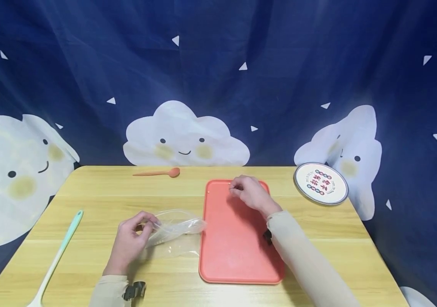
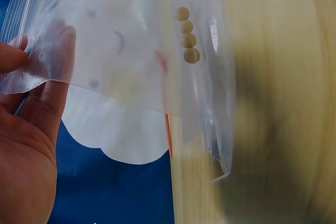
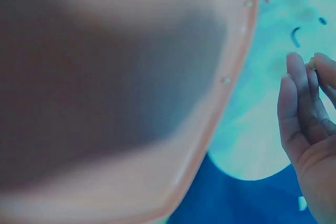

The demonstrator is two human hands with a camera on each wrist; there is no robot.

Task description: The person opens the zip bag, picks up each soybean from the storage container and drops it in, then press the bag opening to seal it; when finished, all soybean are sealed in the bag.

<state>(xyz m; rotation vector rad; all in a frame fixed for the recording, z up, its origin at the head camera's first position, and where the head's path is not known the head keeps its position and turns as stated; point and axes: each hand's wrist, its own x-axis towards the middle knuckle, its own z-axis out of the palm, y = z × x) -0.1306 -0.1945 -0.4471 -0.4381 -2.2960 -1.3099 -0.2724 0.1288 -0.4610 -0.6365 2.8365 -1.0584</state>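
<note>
My left hand (image 1: pixel 130 238) pinches a clear zip bag (image 1: pixel 176 230) by its top edge, and the bag hangs over the table just left of the red tray (image 1: pixel 237 256). In the left wrist view, several round beige soybeans (image 2: pixel 188 40) line up inside the bag. Over the far part of the tray, my right hand (image 1: pixel 252 193) pinches a small pale soybean (image 3: pixel 313 64) between thumb and forefinger. Two more lie along the tray's edge, one soybean (image 3: pixel 226 80) on the far side and another soybean (image 1: pixel 208 192) at the left.
An orange spoon (image 1: pixel 173 172) lies at the table's back edge. To the right, a white plate with red characters (image 1: pixel 321 183) sits near the back corner. A long mint-green handled utensil (image 1: pixel 63 245) lies along the left side. A blue cloud-print curtain (image 1: pixel 211 76) hangs behind the table.
</note>
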